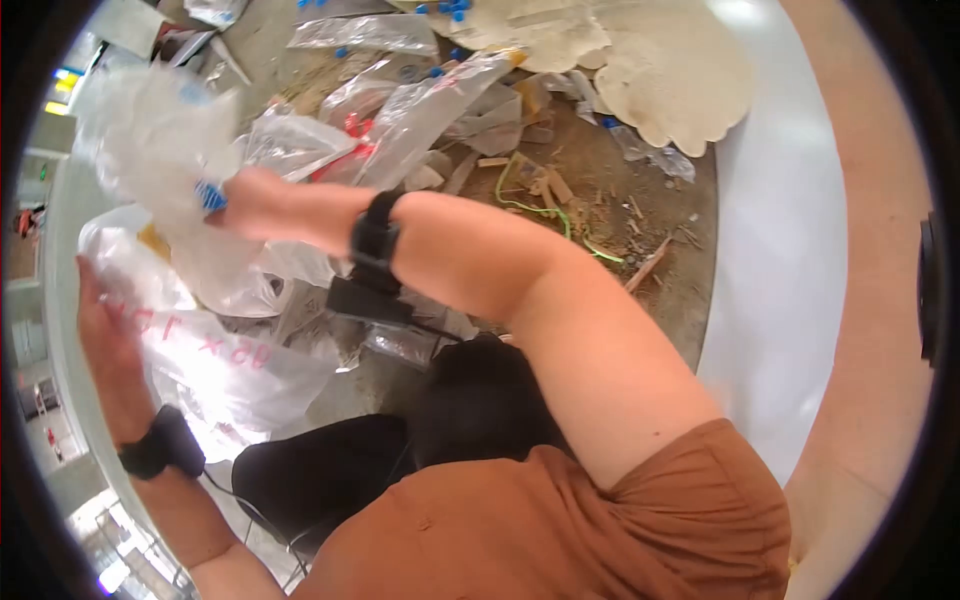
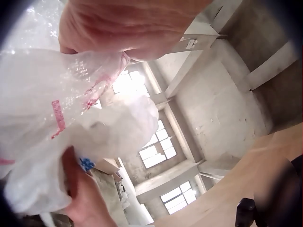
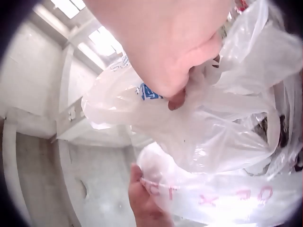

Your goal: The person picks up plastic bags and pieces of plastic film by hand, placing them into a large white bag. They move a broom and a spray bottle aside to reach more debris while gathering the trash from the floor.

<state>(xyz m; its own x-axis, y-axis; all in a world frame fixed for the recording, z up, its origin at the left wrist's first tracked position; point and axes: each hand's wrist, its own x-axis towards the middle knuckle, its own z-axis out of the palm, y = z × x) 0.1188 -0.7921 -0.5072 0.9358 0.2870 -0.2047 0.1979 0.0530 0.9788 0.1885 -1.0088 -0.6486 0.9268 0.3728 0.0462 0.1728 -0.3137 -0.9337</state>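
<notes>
My right hand (image 1: 262,203) grips a thin white plastic bag (image 1: 155,135) with blue print, its body bunched up above and beyond the fist. The right wrist view shows the thumb pressed on the bag (image 3: 227,137) near the blue lettering. Lower on the left, my left hand (image 1: 108,335) holds the rim of a big clear plastic bag (image 1: 220,370) with red handwriting. Seen from the right wrist, the left hand (image 3: 147,203) has its thumb at that rim. The white bag hangs over the mouth of the clear bag.
Crumpled clear plastic (image 1: 420,110) and wood scraps (image 1: 545,185) litter the work surface ahead, with a green strand (image 1: 530,205) among them. Beige scalloped sheets (image 1: 680,70) lie at the back right. Several blue caps (image 1: 450,10) are at the top.
</notes>
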